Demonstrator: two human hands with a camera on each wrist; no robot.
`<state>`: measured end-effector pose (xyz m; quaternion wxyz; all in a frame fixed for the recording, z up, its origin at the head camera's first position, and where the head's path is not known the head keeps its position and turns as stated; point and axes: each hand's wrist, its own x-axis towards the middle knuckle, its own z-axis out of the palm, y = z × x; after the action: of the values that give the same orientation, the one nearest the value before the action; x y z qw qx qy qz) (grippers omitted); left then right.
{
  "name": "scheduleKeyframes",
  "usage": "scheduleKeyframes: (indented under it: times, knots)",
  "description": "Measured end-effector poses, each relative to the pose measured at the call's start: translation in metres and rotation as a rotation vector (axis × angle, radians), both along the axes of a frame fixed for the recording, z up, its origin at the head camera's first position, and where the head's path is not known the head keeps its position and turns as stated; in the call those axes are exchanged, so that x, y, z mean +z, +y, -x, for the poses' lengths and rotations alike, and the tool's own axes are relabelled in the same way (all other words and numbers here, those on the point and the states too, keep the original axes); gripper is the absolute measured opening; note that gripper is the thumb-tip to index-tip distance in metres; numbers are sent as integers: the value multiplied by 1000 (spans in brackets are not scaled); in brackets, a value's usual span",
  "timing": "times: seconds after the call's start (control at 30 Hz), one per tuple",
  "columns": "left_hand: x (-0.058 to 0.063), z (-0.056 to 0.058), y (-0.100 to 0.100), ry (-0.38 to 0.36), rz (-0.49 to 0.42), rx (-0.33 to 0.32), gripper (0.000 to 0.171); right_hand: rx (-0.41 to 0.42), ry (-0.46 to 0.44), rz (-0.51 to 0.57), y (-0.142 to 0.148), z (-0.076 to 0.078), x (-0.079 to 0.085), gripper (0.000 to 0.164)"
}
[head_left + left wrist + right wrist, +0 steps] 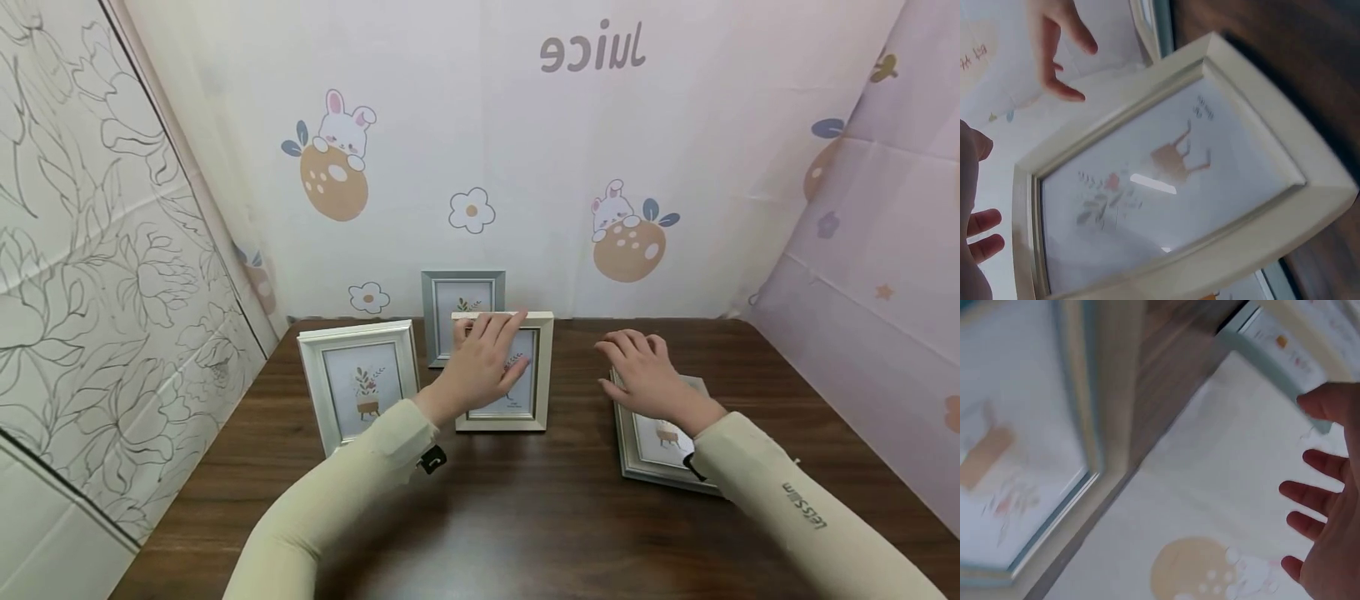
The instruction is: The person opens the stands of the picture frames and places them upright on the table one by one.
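Note:
A cream picture frame stands upright mid-table, and my left hand hovers around its upper part, overlapping it in the head view. In the left wrist view, the fingers are spread beside the top of that cream frame, with nothing gripped. My right hand hangs with loosely bent fingers over the far end of a picture frame lying face up at the right. The right wrist view shows that hand's spread fingers holding nothing. Both frames hold a potted-plant print.
A white picture frame stands at the left, partly behind my left sleeve. Behind the cream one stands a grey-green frame, near the patterned backdrop. Everything is on a dark wooden table; a floral panel rises at the left.

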<state>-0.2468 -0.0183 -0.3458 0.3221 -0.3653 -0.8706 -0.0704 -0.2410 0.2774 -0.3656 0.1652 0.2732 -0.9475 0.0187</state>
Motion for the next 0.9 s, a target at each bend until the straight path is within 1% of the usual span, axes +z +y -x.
scheduleKeyframes:
  times: [0.13, 0.27, 0.37, 0.57, 0.73, 0.83, 0.9]
  knots:
    - [-5, -8, 4, 15, 33, -41, 62, -14, -81, -18, 19, 6, 0, 51]
    - [-11, -14, 8, 50, 70, -56, 63, -41, -143, -44, 35, 16, -5, 52]
    - [-16, -17, 11, 71, 99, -65, 63, -81, -191, -67, 45, 24, -11, 54]
    - [-23, -22, 17, 87, 138, -108, 64, -185, -295, -126, 69, 38, -27, 61]
    - [-29, -28, 20, 85, 181, -134, 62, -251, -364, -156, 89, 46, -33, 63]
    - [-33, -30, 23, 60, 204, -138, 62, -278, -404, -181, 97, 47, -33, 63]
    - [-35, -32, 24, 34, 230, -129, 63, -298, -427, -190, 100, 48, -33, 62]
